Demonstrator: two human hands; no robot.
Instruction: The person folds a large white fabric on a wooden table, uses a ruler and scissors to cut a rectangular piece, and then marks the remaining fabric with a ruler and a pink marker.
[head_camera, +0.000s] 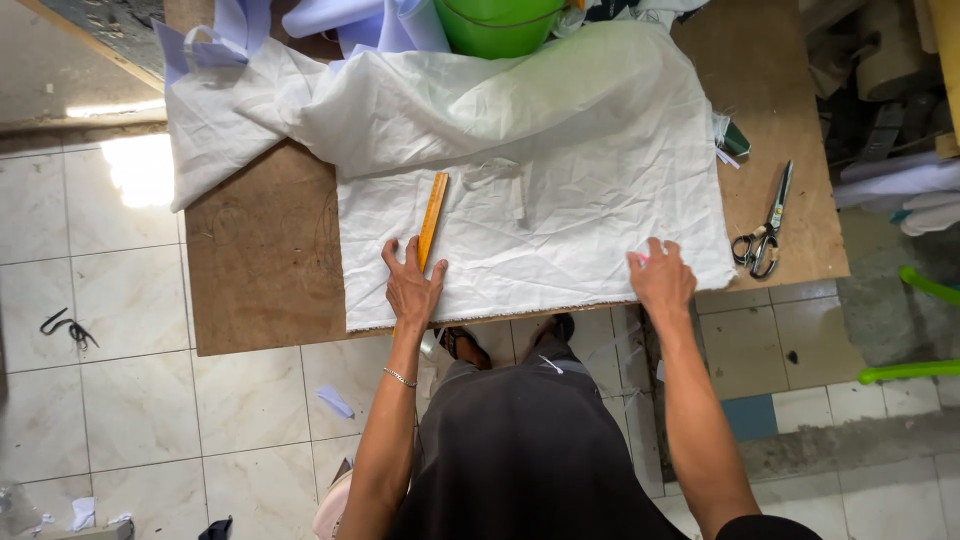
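A crumpled white cloth (560, 180) is spread over a brown wooden table (260, 270). A yellow-orange ruler (433, 215) lies on the cloth's left part, pointing away from me. My left hand (412, 285) rests flat with fingers apart on the ruler's near end and the cloth. My right hand (660, 278) presses on the cloth near its right front corner; something small and pink shows at its fingertips, too small to identify.
Scissors (765, 235) lie on the table right of the cloth. A green tub (497, 22) and pale blue fabric (300, 20) sit at the far edge. White floor tiles (130, 390) carry scraps. Clutter stands at the right.
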